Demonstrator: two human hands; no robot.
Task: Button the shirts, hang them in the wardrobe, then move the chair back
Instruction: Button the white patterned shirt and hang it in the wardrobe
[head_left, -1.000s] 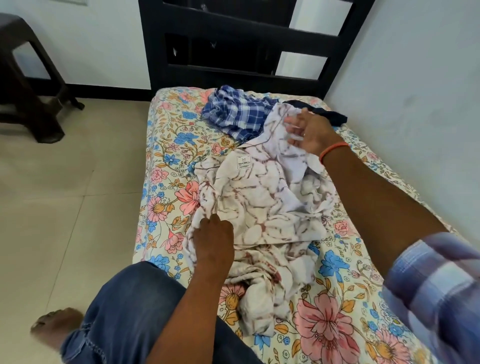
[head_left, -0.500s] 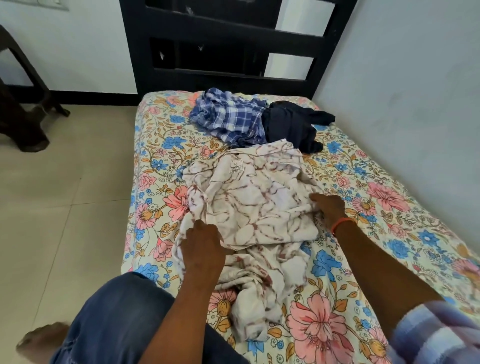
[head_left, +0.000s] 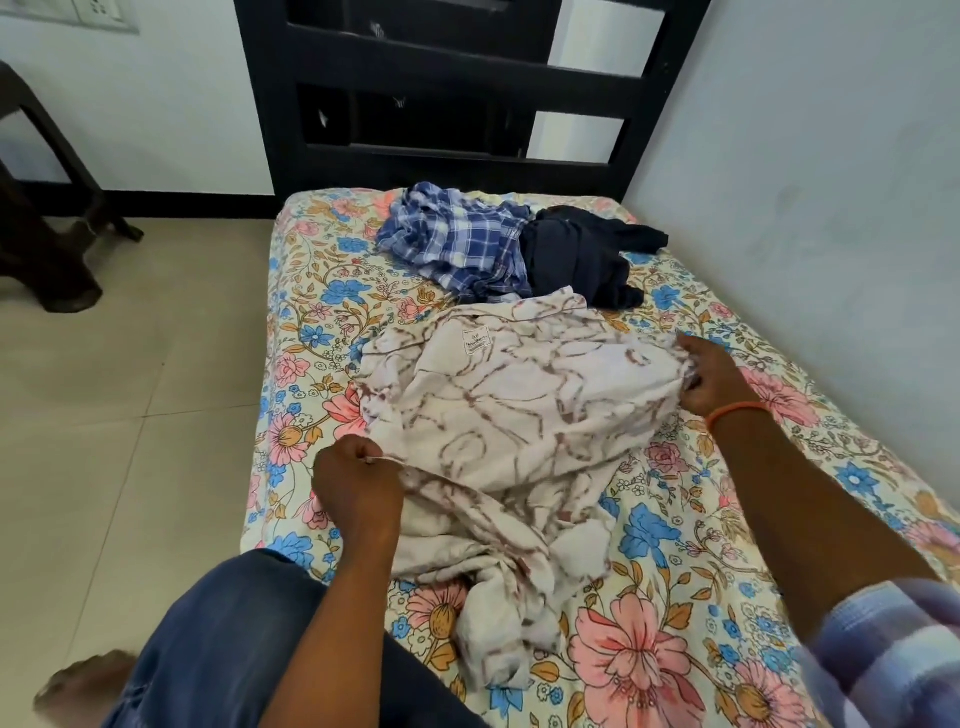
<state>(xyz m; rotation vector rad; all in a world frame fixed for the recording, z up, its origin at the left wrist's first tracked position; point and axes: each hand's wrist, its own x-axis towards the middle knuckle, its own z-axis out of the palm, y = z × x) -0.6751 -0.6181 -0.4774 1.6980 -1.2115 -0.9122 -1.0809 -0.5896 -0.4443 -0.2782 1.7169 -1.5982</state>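
Note:
A white shirt with brown marbled lines (head_left: 519, 410) lies spread and crumpled in the middle of the floral bed (head_left: 675, 545), its label facing up. My left hand (head_left: 358, 483) grips the shirt's left edge in a fist. My right hand (head_left: 711, 374) pinches the shirt's right edge, an orange band on its wrist. Behind it lie a blue checked shirt (head_left: 457, 239) and a dark navy shirt (head_left: 582, 254), both bunched up near the headboard.
A dark wooden headboard (head_left: 441, 88) stands at the far end of the bed. A dark chair (head_left: 41, 218) stands on the tiled floor at the left. A pale wall runs along the bed's right side. My knee in jeans (head_left: 218, 639) rests at the bed's near edge.
My right hand came down from the shirt's collar area to its right edge and now pulls it outward. My left hand has closed into a fist on the left edge. The shirt lies flatter.

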